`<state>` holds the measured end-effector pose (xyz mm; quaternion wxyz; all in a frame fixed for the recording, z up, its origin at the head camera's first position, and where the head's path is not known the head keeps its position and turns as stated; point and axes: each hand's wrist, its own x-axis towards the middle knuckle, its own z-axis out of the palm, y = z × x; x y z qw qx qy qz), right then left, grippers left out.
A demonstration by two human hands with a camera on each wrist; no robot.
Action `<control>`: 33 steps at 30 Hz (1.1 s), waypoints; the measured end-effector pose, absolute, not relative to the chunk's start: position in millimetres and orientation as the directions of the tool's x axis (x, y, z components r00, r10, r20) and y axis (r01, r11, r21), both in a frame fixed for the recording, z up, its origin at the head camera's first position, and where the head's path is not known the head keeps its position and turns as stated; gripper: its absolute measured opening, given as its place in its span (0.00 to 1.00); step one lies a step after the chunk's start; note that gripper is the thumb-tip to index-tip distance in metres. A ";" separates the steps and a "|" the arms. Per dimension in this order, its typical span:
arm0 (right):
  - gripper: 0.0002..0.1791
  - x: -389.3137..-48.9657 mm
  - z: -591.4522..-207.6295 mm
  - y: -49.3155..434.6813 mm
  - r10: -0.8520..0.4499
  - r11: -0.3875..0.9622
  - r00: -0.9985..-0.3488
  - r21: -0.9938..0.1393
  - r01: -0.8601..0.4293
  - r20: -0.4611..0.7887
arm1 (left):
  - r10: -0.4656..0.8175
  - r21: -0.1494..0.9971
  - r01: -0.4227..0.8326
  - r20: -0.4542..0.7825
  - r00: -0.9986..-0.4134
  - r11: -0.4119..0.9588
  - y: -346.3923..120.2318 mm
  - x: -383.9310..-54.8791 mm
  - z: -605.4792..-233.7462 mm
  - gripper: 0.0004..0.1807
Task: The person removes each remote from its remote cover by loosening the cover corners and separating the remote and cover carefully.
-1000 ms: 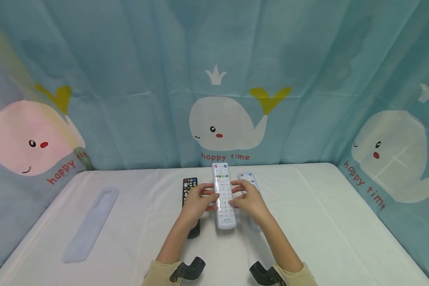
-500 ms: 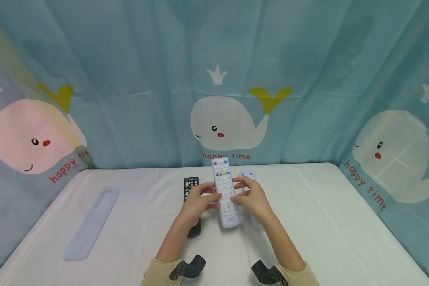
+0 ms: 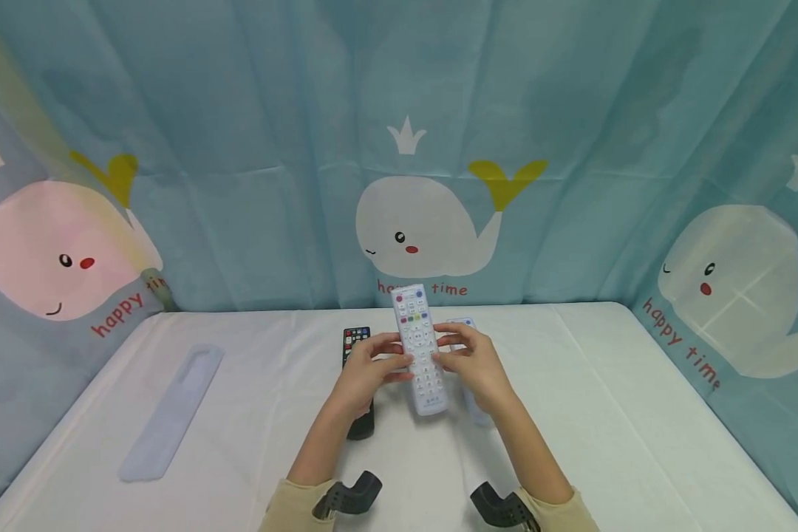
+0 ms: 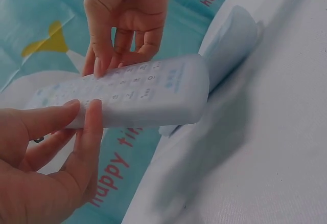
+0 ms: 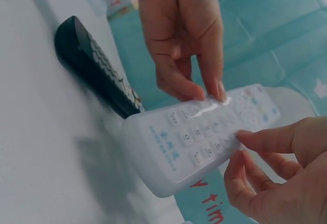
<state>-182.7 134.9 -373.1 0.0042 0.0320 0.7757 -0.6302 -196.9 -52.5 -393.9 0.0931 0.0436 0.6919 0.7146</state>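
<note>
A white remote control in a glossy, see-through cover is held above the table, its far end tilted up. My left hand pinches its left edge between thumb and fingers. On the opposite edge, my right hand grips it the same way. The wrist views show the buttons facing up and both thumbs on the upper face, as on the remote in the right wrist view. Beneath my left forearm lies a black remote control, partly hidden. Another white remote control lies partly behind my right hand.
On the left of the white-clothed table lies a flat, translucent sleeve-like cover. A teal curtain printed with whales hangs behind the table and along both sides.
Both hands have raised the white remote off the table and tipped its far end up. It has also turned slightly, its near end swinging to the right.
</note>
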 end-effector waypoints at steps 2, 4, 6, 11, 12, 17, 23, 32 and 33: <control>0.21 -182.9 -372.7 135.4 0.048 0.170 -0.997 -0.983 0.070 -0.063 | 0.193 0.997 -0.065 -0.057 -0.980 -0.034 -52.5 -196.6 -393.3 0.24; 0.19 -182.9 -372.2 135.8 0.047 0.130 -0.996 -0.988 0.083 -0.078 | 0.189 0.997 -0.059 -0.050 -0.981 -0.042 -52.7 -196.5 -393.1 0.24; 0.17 -183.2 -372.1 136.2 0.045 0.099 -0.995 -0.991 0.090 -0.086 | 0.184 0.998 -0.050 -0.040 -0.982 -0.048 -52.8 -196.3 -392.9 0.23; 0.17 -184.8 -371.7 136.5 0.049 0.045 -0.995 -0.995 0.094 -0.092 | 0.165 0.999 -0.021 -0.015 -0.986 -0.038 -53.5 -196.3 -392.8 0.21; 0.17 -185.2 -371.5 136.5 0.051 0.034 -0.994 -0.995 0.094 -0.092 | 0.161 0.999 -0.016 -0.010 -0.987 -0.035 -53.7 -196.3 -392.6 0.21; 0.17 -185.6 -370.6 137.3 0.049 -0.003 -0.994 -0.995 0.098 -0.098 | 0.153 1.000 0.013 0.016 -0.988 -0.023 -54.9 -196.7 -392.1 0.17; 0.17 -184.0 -368.7 141.5 0.019 -0.009 -0.994 -0.994 0.107 -0.107 | 0.154 1.000 0.018 0.017 -0.988 0.005 -56.1 -197.0 -391.1 0.16; 0.17 -186.2 -369.8 144.6 -0.052 -0.017 -0.992 -0.993 0.113 -0.112 | 0.182 0.997 0.070 0.061 -0.981 0.044 -60.7 -198.1 -389.9 0.14; 0.17 -186.6 -370.3 144.4 -0.051 -0.016 -0.992 -0.993 0.118 -0.117 | 0.183 0.997 0.070 0.061 -0.981 0.040 -61.2 -198.4 -390.1 0.14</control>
